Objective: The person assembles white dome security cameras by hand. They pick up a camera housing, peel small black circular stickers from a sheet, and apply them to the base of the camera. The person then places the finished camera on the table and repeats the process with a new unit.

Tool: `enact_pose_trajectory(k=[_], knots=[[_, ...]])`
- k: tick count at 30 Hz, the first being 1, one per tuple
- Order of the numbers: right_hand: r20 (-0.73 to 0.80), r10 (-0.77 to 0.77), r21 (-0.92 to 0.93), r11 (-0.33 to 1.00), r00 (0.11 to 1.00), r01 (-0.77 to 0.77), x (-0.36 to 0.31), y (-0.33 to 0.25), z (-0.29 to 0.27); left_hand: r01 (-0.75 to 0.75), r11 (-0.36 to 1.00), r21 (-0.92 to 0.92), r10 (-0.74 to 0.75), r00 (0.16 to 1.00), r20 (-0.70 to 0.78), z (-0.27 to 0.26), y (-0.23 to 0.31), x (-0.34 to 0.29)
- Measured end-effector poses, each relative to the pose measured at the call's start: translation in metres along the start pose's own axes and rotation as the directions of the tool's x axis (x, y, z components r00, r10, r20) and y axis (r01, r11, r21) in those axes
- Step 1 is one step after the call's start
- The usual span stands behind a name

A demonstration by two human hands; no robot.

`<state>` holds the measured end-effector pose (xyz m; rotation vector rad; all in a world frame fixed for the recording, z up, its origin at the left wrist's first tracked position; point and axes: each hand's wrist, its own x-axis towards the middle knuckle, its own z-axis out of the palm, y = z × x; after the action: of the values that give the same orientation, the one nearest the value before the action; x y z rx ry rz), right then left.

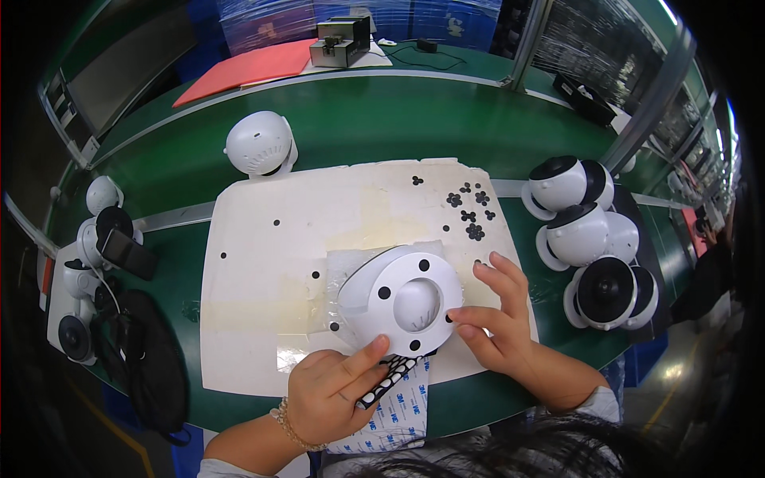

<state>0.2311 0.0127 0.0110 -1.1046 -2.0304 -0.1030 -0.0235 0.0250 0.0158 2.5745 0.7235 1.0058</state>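
A white camera-like device [362,287] lies on a translucent foam sheet [339,263], its white ring base [370,319] facing up toward me. Black round pads [424,265] sit around the ring. My left hand [331,390] is closed on a black sheet with rows of white circles [390,381], its index fingertip touching the ring's lower left edge. My right hand [502,327] has thumb and index finger close together at a black round pad [449,317] on the ring's right side; its other fingers are raised. A patterned white backing paper [394,418] hangs below the left hand's sheet.
Loose black pads and several clusters of scraps [476,231] lie on the worn white board [255,319]. One white device [261,145] stands behind it. More white devices [578,235] crowd the right; others [76,334] and a black pouch [155,358] lie left. A metal box [341,44] sits on the back shelf.
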Motion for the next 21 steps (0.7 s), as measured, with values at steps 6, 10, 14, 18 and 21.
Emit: enact_pose_trajectory(k=[6,10,14,18,21], knots=[[0.042,0.455,0.561,0.726,0.889,-0.398,0.004,0.000,0.008,-0.007,1.000,-0.003,0.007,1.000,-0.021,0.002,-0.001,-0.001],[0.606,0.483,0.713,0.023,0.632,-0.701,0.020,-0.004,0.007,-0.006,1.000,-0.011,0.006,0.999,-0.032,0.000,-0.002,-0.001],[0.531,0.605,0.759,-0.027,0.594,-0.651,0.051,0.029,0.004,0.036,0.990,-0.139,-0.038,0.999,-0.009,-0.002,0.000,0.001],[0.230,0.723,0.820,0.217,0.652,-0.530,0.094,0.083,0.010,0.057,0.983,-0.177,-0.055,0.998,0.014,-0.002,-0.001,0.002],[-0.130,0.335,-0.143,0.925,0.933,-0.352,0.097,0.140,0.058,0.088,0.976,-0.199,-0.079,0.995,0.055,-0.001,-0.001,0.000]])
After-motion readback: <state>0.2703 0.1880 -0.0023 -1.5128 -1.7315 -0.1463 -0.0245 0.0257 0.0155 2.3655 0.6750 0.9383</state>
